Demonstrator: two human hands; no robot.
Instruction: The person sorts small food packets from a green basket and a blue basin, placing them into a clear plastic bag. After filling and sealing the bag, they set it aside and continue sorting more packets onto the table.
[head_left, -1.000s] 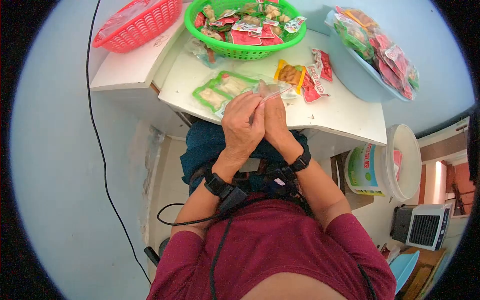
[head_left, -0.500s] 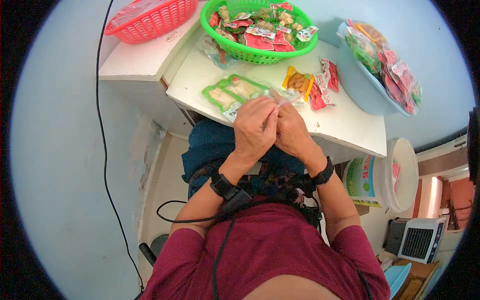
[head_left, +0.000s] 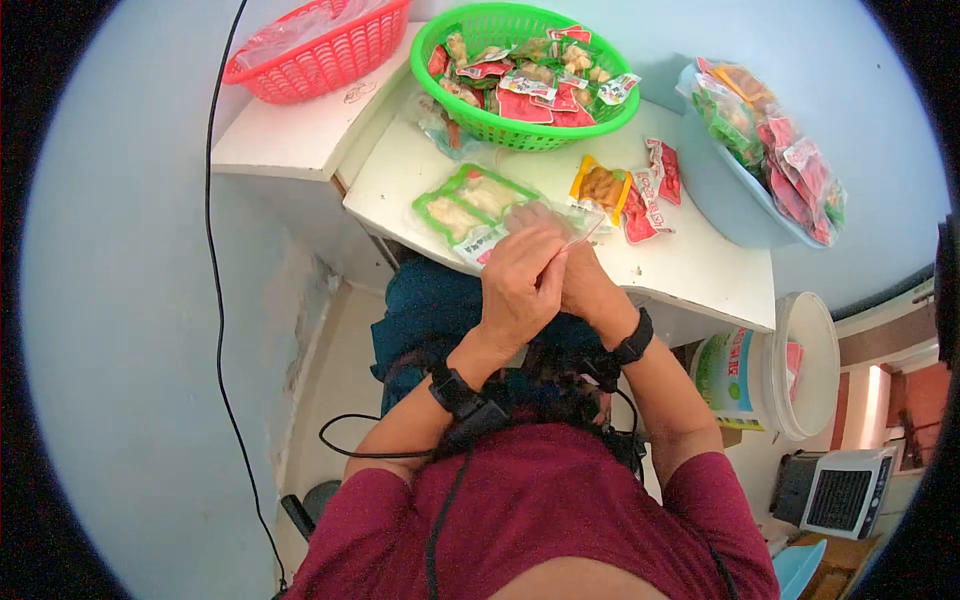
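A red plastic basket [head_left: 330, 68] sits left of the green basket [head_left: 520, 133]. Below the latter lies a clear bag [head_left: 490, 222] of green-edged packets [head_left: 448, 215]; the left hand [head_left: 522, 278] pinches its mouth, touching the right hand [head_left: 588, 285], whose fingers [head_left: 532, 214] show through plastic.

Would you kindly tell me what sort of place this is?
Probably a small indoor food-packing workspace: a green plastic basket and light-blue basin hold many food packets, and more lie on the white table.
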